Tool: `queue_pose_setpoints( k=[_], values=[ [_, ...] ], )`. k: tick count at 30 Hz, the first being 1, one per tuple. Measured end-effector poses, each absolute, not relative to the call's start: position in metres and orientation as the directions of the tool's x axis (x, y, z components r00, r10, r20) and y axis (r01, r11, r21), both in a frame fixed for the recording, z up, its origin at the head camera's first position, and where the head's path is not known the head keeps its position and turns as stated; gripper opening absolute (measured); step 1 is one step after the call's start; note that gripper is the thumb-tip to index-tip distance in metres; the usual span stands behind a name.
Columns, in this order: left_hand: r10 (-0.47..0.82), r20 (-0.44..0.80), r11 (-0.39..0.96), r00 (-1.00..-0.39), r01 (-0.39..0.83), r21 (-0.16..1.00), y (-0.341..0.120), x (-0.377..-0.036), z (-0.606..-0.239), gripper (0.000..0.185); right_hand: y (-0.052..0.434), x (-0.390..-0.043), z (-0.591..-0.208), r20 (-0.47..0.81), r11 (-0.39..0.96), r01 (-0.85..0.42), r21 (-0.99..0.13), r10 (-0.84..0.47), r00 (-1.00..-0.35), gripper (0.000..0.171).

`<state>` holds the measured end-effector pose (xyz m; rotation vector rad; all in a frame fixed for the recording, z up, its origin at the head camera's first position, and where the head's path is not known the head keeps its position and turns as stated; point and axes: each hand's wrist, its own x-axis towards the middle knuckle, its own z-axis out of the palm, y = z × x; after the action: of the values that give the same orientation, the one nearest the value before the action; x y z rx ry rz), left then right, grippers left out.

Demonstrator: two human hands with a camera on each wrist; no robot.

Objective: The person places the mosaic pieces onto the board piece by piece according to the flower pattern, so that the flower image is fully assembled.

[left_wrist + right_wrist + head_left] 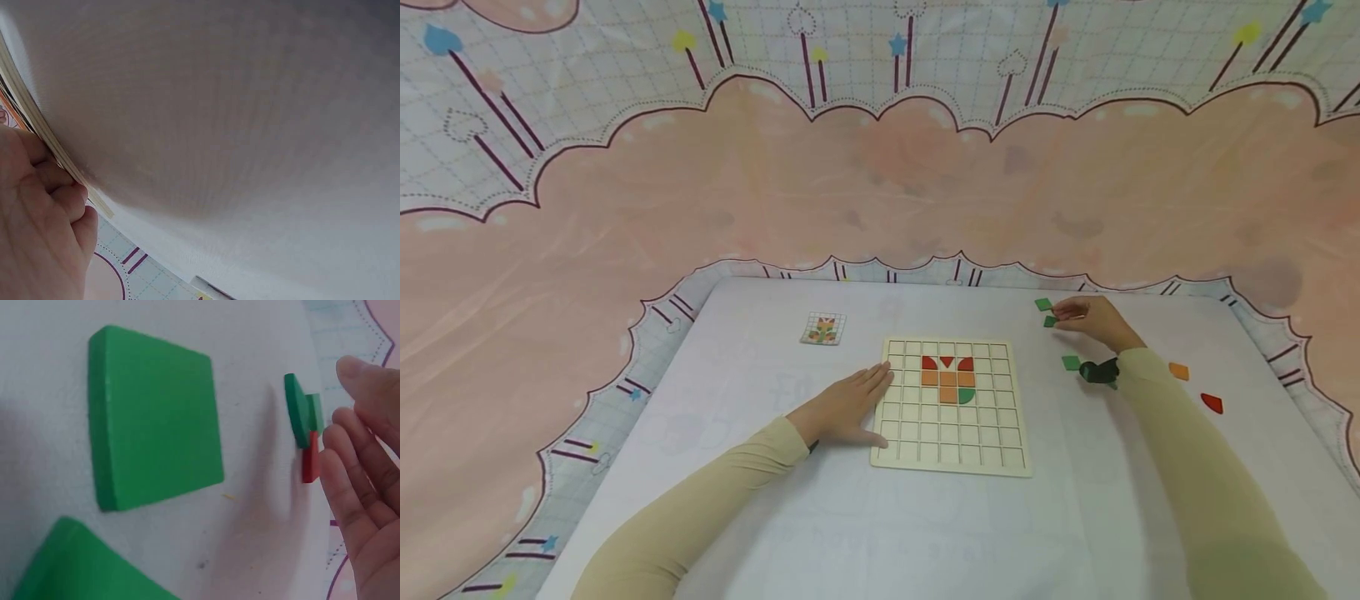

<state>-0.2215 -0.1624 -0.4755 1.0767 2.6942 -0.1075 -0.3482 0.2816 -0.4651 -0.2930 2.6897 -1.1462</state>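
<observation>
The left hand (847,406) is lying flat with straight fingers, steadying the near-left edge of the grid board (952,454), where eight coloured tiles (948,378) are sitting and most cells are standing empty. Farther off, the right hand (1093,320) is reaching with fingers apart, gripping nothing, toward small green tiles (1043,305) just beyond its fingertips; several loose pieces are lying unplaced around it.

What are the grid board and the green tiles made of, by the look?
Grid board: probably light unpainted wood or plywood; pale matt face, thin layered-looking edge in the left wrist view. Green square tile: likely painted wood, possibly plastic; solid matt green, thick slab with slightly rounded edges, no grain visible. The left hand rests at the board's edge.
</observation>
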Motion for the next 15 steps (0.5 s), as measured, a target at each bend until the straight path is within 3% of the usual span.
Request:
queue_pose_setpoints(
  k=[7,15],
  values=[
    [0.663,-0.262,0.728,-0.701,0.685,0.010,-0.162,-0.222,-0.478,0.108,0.284,-0.353,-0.475,-0.134,0.720,-0.058,-0.692,-0.206,-0.969,0.042],
    [0.663,-0.256,0.729,-0.703,0.684,0.011,-0.162,-0.220,-0.475,0.108,0.276,-0.354,-0.478,-0.173,0.761,-0.088,-0.642,-0.256,-0.951,0.034]
  ],
)
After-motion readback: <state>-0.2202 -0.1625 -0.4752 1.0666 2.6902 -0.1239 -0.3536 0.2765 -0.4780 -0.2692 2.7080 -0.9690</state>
